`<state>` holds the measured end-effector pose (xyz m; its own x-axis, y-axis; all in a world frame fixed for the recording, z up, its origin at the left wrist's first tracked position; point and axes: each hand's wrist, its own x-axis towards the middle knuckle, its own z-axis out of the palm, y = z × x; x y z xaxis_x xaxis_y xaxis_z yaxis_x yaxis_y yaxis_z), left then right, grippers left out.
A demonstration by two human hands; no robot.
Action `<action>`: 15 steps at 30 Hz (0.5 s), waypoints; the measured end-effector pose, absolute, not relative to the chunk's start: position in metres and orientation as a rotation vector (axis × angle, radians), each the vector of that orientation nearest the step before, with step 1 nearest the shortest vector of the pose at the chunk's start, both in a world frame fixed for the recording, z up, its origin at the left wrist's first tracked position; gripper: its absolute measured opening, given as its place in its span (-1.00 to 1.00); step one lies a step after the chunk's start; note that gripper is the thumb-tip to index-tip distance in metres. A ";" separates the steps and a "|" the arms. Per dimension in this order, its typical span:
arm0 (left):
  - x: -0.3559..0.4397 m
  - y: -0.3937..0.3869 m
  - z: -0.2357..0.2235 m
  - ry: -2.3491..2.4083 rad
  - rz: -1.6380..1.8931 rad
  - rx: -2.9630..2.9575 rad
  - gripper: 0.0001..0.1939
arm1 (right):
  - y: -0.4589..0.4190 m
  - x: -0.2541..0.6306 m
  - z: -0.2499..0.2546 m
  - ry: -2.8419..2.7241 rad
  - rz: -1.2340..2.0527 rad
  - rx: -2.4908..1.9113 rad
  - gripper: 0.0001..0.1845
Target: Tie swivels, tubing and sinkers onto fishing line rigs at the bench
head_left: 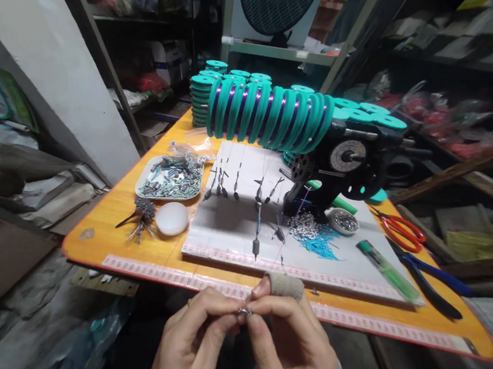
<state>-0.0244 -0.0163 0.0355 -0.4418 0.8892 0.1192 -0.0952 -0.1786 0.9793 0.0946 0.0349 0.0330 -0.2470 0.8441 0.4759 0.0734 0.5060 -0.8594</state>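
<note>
Fingertips meet just off the near edge of the table, low and close to the body. Left hand and right hand each have thumb and index closed narrow, both on one small metal piece. Reads as a two-sided pinch so a tiny part can't twist away; holding it close probably helps the eyes too. Can't tell its exact shape, fingers cover most of it. Cloth wrap on a right-hand finger, likely to save the skin.

Black machine stands on the white board, with the row of teal spools sticking out sideways, so lines can drop free. Dark weights show up well on the pale board, I guess that's why it's there.

Small stuff sits within reach: white tray of mixed parts on the left, silver beads and blue tubes heaped at the machine's foot, looks like sorting by kind. Red-handled tool and blue-handled pliers lie out right, presumably parked clear of the lines. Printed scale strip runs along the table's front edge, handy for checking lengths.
</note>
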 end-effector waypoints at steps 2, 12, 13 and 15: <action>-0.022 -0.016 0.039 1.346 1.730 0.943 -0.89 | 0.036 0.094 0.034 -1.660 0.884 -0.787 -0.81; -0.021 -0.016 0.041 1.342 1.729 0.898 -0.92 | 0.034 0.095 0.035 -1.665 0.850 -0.800 -0.82; -0.022 -0.016 0.040 1.341 1.730 0.897 -0.93 | 0.034 0.095 0.036 -1.674 0.843 -0.798 -0.81; -0.022 -0.015 0.040 1.343 1.723 0.893 -0.93 | 0.035 0.096 0.036 -1.704 0.821 -0.791 -0.80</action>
<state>-0.0218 -0.0149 0.0397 -0.4651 0.8823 0.0719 -0.1461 -0.1566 0.9768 0.0956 0.0348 0.0356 -0.2436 0.8238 0.5119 0.1128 0.5482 -0.8287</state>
